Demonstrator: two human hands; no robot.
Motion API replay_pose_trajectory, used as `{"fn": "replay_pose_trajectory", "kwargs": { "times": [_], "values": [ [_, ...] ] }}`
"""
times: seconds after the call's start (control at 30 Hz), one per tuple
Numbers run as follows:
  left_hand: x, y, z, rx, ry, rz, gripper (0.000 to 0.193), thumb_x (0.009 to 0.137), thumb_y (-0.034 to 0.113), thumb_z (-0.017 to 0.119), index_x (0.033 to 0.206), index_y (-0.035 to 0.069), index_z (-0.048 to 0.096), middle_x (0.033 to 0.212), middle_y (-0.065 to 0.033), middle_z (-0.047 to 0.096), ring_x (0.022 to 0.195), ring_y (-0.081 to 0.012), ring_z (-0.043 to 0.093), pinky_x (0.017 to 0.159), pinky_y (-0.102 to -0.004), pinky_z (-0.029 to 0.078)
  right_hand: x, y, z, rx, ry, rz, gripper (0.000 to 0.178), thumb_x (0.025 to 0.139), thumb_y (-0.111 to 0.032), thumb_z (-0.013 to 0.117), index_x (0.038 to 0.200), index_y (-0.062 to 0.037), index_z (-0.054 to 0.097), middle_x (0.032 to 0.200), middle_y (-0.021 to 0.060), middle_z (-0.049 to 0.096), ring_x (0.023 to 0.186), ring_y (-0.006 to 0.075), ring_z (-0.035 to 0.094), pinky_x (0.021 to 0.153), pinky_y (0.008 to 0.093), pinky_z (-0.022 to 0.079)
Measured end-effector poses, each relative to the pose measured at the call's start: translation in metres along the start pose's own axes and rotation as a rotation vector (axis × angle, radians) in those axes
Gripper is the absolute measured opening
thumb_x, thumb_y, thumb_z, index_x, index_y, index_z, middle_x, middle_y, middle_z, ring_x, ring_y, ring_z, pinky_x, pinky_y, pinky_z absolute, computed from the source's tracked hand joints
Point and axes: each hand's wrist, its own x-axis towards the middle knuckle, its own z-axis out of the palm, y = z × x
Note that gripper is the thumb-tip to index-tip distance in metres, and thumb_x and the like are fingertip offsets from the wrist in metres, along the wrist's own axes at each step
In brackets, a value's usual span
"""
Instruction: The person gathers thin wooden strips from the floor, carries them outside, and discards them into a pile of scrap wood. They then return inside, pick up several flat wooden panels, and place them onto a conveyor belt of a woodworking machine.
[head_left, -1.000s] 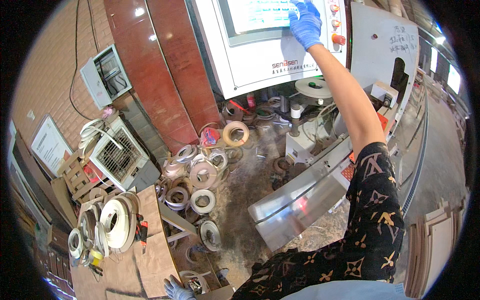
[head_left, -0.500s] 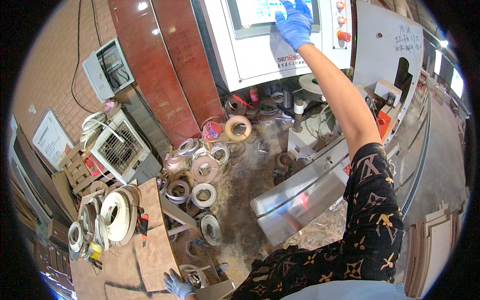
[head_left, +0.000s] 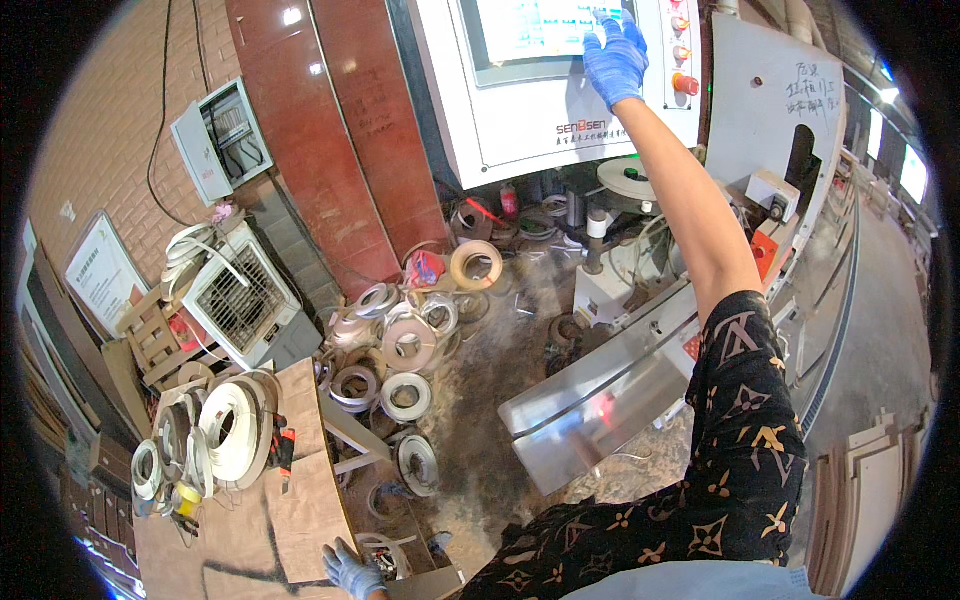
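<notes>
My right hand (head_left: 615, 64), in a blue glove, reaches up to the touchscreen (head_left: 530, 32) of a white control panel (head_left: 520, 152). Its fingers are stretched out and apart at the screen's right side, and it holds nothing. Whether a fingertip presses the glass I cannot tell. A red knob (head_left: 686, 84) and other buttons line the panel's right edge. Low in the picture, my gloved left hand (head_left: 352, 574) rests with spread fingers at the edge of a brown wooden board (head_left: 312, 512).
On the board stand rolls of edge banding (head_left: 230, 420) beside a red-and-black hand tool (head_left: 287, 452). More rolls (head_left: 407, 397) litter the floor. A shiny metal machine table (head_left: 580, 440) lies below my right arm. An air cooler (head_left: 245, 300) stands by the brick wall.
My right hand has shifted right and a little down across the screen. The view has moved slightly; my left hand stays at the board's edge.
</notes>
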Motion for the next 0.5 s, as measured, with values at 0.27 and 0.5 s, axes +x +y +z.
{"fn": "replay_pose_trajectory", "kwargs": {
  "times": [0.27,0.5],
  "values": [
    [0.002,0.000,0.001,0.017,-0.011,0.000,0.078,0.062,0.017,0.075,0.133,0.017,0.041,0.142,-0.0139,0.031,0.129,-0.0343,0.027,0.106,-0.0441,0.022,0.004,0.008,0.003,-0.248,-0.151,-0.067,0.048,0.083,-0.036,0.054,0.128,-0.0222,0.048,0.137,0.0123,0.035,0.124,0.0343,0.035,0.103,0.0447,0.028],
    [0.003,0.004,-0.003,0.021,-0.006,-0.003,0.075,0.065,0.018,0.074,0.132,0.017,0.042,0.142,-0.0135,0.031,0.129,-0.0345,0.027,0.106,-0.0443,0.022,0.003,0.024,0.009,-0.136,-0.110,0.053,0.049,0.083,-0.039,0.054,0.129,-0.0228,0.047,0.139,0.0173,0.034,0.126,0.0363,0.035,0.104,0.0452,0.027]
  ]
}}
